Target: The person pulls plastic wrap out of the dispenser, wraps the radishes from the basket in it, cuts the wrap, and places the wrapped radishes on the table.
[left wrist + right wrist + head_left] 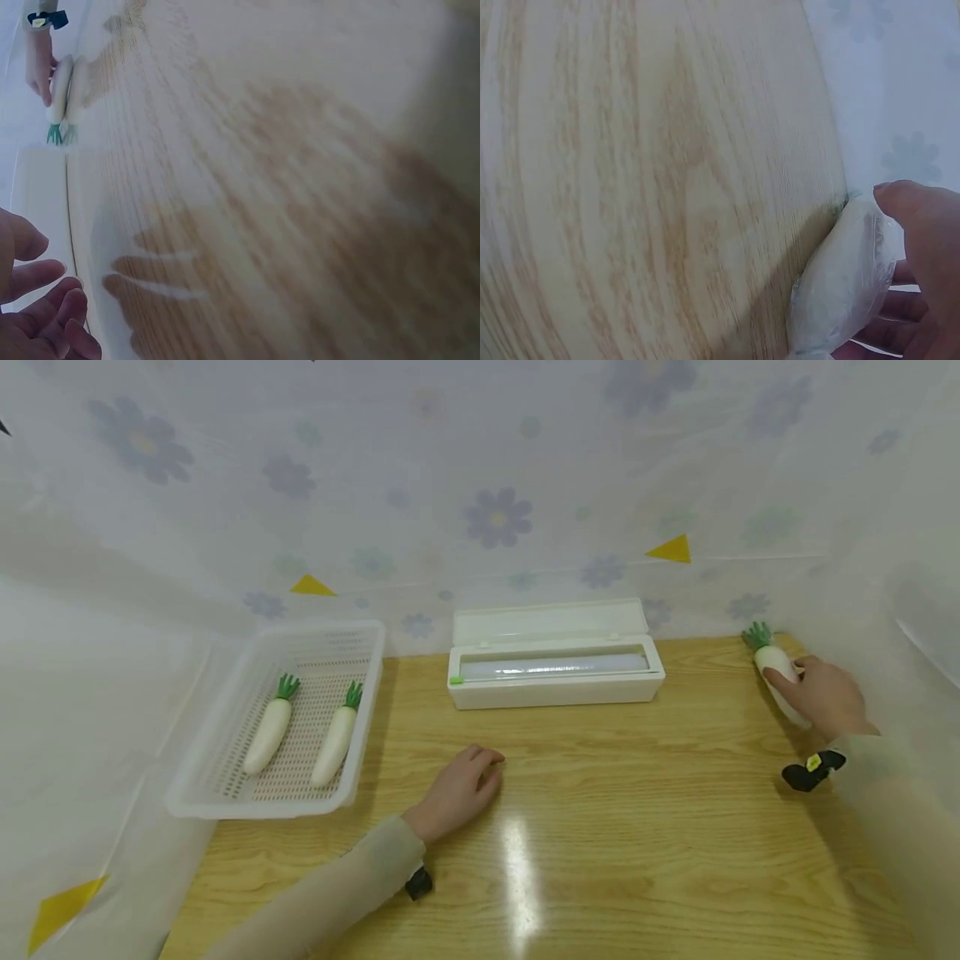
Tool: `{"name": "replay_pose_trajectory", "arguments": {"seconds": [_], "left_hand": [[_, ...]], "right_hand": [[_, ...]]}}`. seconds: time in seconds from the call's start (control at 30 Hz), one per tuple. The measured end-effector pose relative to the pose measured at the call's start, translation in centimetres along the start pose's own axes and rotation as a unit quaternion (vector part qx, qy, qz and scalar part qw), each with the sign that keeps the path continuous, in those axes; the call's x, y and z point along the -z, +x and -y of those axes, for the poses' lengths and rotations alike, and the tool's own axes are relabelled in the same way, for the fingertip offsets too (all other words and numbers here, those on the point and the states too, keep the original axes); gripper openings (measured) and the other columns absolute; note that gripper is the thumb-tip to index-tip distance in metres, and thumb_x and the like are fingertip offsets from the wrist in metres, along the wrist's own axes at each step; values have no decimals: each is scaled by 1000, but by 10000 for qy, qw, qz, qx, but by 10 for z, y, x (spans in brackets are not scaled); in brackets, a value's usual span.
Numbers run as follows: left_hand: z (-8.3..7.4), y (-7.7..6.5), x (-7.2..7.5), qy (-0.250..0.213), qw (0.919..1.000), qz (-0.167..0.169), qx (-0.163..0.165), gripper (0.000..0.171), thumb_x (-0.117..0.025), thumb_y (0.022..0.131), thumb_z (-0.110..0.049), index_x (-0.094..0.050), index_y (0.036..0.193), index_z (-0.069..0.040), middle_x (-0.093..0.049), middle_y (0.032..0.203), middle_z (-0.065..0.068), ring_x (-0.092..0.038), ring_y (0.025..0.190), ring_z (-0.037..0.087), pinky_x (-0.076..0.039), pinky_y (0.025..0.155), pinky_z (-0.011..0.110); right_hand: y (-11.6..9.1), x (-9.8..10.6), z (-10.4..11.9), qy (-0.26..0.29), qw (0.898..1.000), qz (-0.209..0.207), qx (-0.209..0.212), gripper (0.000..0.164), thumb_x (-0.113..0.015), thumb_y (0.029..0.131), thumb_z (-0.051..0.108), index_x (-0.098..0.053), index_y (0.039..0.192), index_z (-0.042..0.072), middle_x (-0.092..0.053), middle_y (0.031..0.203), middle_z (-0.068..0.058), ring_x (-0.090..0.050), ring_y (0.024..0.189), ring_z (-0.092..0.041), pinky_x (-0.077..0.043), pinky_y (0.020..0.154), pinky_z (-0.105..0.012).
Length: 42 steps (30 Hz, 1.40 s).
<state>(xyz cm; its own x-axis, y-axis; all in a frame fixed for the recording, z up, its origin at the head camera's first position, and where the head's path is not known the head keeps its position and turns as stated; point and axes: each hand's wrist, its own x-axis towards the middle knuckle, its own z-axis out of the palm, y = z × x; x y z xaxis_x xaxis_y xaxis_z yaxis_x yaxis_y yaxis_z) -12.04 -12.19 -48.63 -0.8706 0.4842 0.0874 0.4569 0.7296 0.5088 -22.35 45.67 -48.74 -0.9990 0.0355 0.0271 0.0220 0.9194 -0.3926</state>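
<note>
At the far right of the table, my right hand (828, 695) grips a white radish (772, 662) with green leaf stubs, thumb on one side and fingers on the other. Clear plastic film wraps this radish (844, 281), as the right wrist view shows. My left hand (459, 792) is low over the middle of the table, holding nothing, its fingers loosely bent. In the left wrist view the fingers (45, 292) are apart, with only their reflection in front of them. Two more radishes, a left one (270, 735) and a right one (335, 745), lie in a white basket (266, 807).
A white cling film box (555, 693) stands at the back centre, its lid (551, 620) raised and a film roll (555, 666) inside. Flower-patterned plastic sheeting (450, 460) rises behind and beside the wooden table (637, 827). The basket is at the table's left edge.
</note>
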Motion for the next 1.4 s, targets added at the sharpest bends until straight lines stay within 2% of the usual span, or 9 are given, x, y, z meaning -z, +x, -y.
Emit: {"name": "replay_pose_trajectory", "arguments": {"seconds": [0.23,0.4,0.53,0.67,0.8,0.93,1.23,1.3,1.4], "left_hand": [[0,0,-1,-4,10000,-44,-52,25,-58,106,-16,-67,127,-6,-66,112,7,-55,86,13,-54,75,31],[0,1,-1,-68,10000,8,5,25,-58,106,-16,-66,128,-6,-66,114,8,-58,89,16,-55,78,34],[0,3,0,-135,9999,-1,66,27,-57,107,-20,-67,128,-7,-66,120,9,-62,103,21,-56,89,39],[1,8,1,-41,9998,-93,-151,28,-58,107,-22,-68,129,-7,-67,125,8,-61,117,25,-52,103,43],[0,18,5,-172,9993,-213,-240,30,-58,107,-23,-68,130,-6,-67,128,9,-58,122,27,-50,105,44],[0,33,14,-380,9967,-676,-243,28,-62,106,-22,-69,126,-4,-67,127,12,-58,122,30,-49,106,47],[20,69,34,-479,9803,-1753,-770,16,-71,100,-14,-74,114,-6,-72,116,9,-58,112,30,-47,99,46],[26,75,38,-599,9763,-1923,-790,16,-72,99,-12,-75,113,-5,-73,115,11,-57,110,31,-45,98,47],[33,83,43,-843,9742,-2006,-602,18,-73,99,-12,-75,115,-4,-72,117,12,-57,112,33,-44,100,48]], "right_hand": [[-1,2,-1,73,9999,102,52,82,-46,108,50,-43,134,-28,-61,111,-46,-66,80,-51,-53,60,-58],[-7,10,9,240,9995,86,-168,83,-39,109,51,-38,141,-25,-53,122,-48,-58,99,-59,-50,74,-65],[-12,12,24,418,9984,-351,-130,72,-37,110,45,-43,142,-19,-48,128,-44,-49,110,-60,-42,84,-71],[-16,7,44,632,9936,-901,264,58,-40,110,34,-50,136,-17,-49,129,-40,-46,113,-58,-39,88,-72],[-24,2,70,860,9867,-1158,746,48,-44,110,27,-56,132,-14,-51,125,-38,-49,111,-55,-40,85,-70],[-30,-2,95,961,9832,-1083,1108,43,-48,111,26,-60,132,-9,-55,123,-33,-52,108,-50,-42,82,-66],[-25,-4,142,1039,9720,-845,1929,33,-60,107,19,-64,131,-3,-63,122,-25,-57,110,-43,-47,87,-59],[-21,-4,151,1025,9684,-774,2139,31,-62,106,17,-65,130,-4,-65,122,-25,-58,111,-43,-48,88,-59],[-17,-6,162,940,9648,-649,2369,29,-65,104,15,-67,127,-3,-67,122,-23,-61,111,-41,-51,86,-58]]}}
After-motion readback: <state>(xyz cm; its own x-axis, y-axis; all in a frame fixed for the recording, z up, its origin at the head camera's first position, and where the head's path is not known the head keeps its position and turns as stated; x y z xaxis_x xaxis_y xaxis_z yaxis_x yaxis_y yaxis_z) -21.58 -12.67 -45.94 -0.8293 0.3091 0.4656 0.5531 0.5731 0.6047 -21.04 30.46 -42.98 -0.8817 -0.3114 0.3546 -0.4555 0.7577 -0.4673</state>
